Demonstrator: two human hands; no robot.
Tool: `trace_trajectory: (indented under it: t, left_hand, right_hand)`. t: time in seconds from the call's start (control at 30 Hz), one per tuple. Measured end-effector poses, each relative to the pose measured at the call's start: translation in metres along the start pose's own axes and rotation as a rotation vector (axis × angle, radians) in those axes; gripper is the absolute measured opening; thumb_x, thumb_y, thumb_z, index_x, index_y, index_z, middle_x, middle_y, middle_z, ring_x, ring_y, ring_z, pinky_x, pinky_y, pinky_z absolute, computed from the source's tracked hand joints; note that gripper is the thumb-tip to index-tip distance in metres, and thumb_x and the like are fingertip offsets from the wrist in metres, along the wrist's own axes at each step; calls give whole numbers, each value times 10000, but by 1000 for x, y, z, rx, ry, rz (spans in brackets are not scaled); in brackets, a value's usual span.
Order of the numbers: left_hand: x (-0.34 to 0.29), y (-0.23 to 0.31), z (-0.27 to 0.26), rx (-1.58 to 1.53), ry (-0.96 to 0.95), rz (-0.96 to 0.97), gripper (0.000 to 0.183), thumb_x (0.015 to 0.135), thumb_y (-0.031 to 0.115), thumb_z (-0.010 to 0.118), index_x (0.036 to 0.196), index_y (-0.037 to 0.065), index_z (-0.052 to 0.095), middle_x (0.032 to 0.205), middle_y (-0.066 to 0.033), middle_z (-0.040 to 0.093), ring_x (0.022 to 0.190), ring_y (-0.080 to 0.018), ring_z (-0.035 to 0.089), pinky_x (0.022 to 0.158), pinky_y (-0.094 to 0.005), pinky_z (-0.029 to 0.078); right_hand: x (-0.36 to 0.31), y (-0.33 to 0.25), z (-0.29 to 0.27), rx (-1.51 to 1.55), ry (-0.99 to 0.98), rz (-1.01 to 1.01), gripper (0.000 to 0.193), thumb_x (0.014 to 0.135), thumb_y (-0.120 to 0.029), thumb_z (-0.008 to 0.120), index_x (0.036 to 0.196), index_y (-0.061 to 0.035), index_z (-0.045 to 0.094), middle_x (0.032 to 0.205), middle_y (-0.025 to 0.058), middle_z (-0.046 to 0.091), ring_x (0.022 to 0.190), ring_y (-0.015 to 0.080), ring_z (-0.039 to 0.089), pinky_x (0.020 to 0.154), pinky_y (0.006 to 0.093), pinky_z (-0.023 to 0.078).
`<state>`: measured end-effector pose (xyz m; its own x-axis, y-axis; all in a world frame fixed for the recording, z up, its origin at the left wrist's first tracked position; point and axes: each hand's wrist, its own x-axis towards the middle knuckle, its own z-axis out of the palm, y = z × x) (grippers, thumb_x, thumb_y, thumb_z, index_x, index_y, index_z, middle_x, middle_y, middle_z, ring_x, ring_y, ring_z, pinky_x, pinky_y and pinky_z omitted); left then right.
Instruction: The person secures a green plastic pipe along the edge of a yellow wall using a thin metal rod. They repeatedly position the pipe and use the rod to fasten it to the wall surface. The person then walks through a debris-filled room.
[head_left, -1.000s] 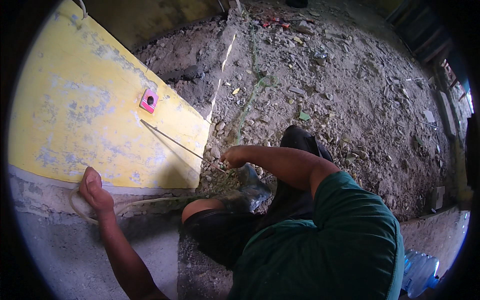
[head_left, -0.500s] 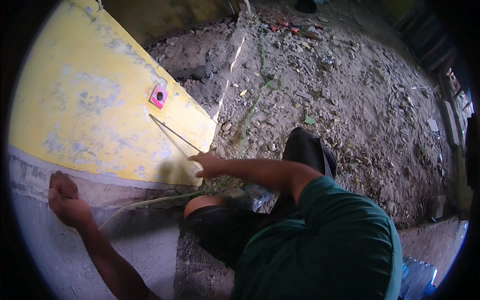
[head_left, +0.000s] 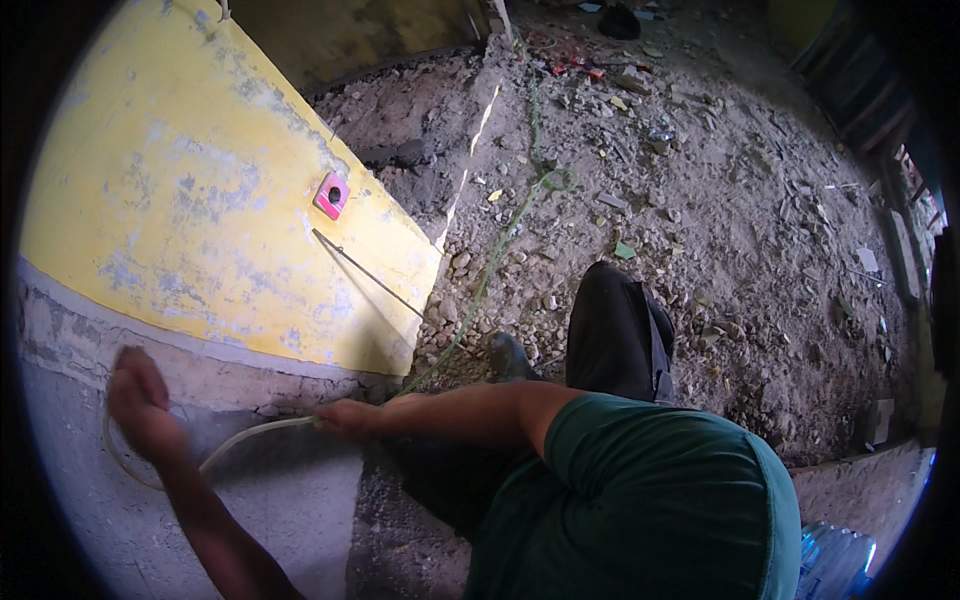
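A long pale, see-through hose [head_left: 255,432] loops along the grey lower wall. My right hand [head_left: 350,418] is closed around it beside the wall's corner. Farther left, my left hand [head_left: 143,400] is curled in a loose fist against the wall and slightly blurred. The hose's loop curves up to this fist, though its end is hidden by the fingers. Above the right hand, a thin dark rod [head_left: 368,273] slants across the yellow wall [head_left: 230,215], touched by neither hand. Near its upper end sits a pink plate with a black round middle [head_left: 331,196].
Broken rubble [head_left: 690,210] covers the ground to the right, and the green run of the hose crosses it toward the back. A pale strip [head_left: 483,120] stretches away from the wall's corner. Clear blue plastic bottles [head_left: 835,560] stand at the lower right.
My right hand has left the lower end of the rod, come down and left, and taken hold of the hose. The left hand has shifted only slightly. The hose's loop now hangs wider.
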<state>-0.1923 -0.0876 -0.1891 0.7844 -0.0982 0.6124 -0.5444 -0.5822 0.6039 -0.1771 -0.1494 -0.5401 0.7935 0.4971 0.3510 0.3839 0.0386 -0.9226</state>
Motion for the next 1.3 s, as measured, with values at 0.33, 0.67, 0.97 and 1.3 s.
trace_trajectory:
  t: [0.33, 0.67, 0.97, 1.3]
  left_hand:
    - [-94, -22, 63, 798, -363, 92, 366, 899, 184, 483, 1159, 26, 687, 858, -267, 676, 801, -453, 658, 728, -528, 509]
    - [-86, -46, 51, 1136, -447, 1, 340, 919, 272, 481, 1102, 54, 668, 845, -248, 678, 779, -455, 654, 704, -550, 501]
    - [-57, -61, -36, 1300, -234, -81, 306, 965, 277, 456, 1037, 22, 609, 1007, -267, 651, 914, -431, 654, 786, -533, 499]
    - [-22, -58, -253, 1235, 307, -160, 584, 1062, 444, 355, 1466, 31, 439, 1429, -199, 528, 1325, -349, 505, 1105, -396, 376]
  right_hand:
    - [4, -62, -35, 286, 267, -54, 281, 1014, -286, 497, 977, -9, 527, 882, 238, 587, 827, 412, 564, 769, 486, 435]
    - [16, -88, -40, 238, 330, -122, 281, 985, -284, 566, 965, -9, 512, 850, 220, 560, 791, 366, 558, 741, 454, 438]
    - [8, -27, -56, -267, 297, -50, 167, 899, -220, 593, 947, -61, 594, 948, 182, 589, 988, 405, 553, 881, 506, 435]
    - [-32, 83, -91, -617, 433, 430, 222, 894, -242, 597, 1027, -69, 639, 1016, 213, 637, 1048, 406, 590, 920, 495, 456]
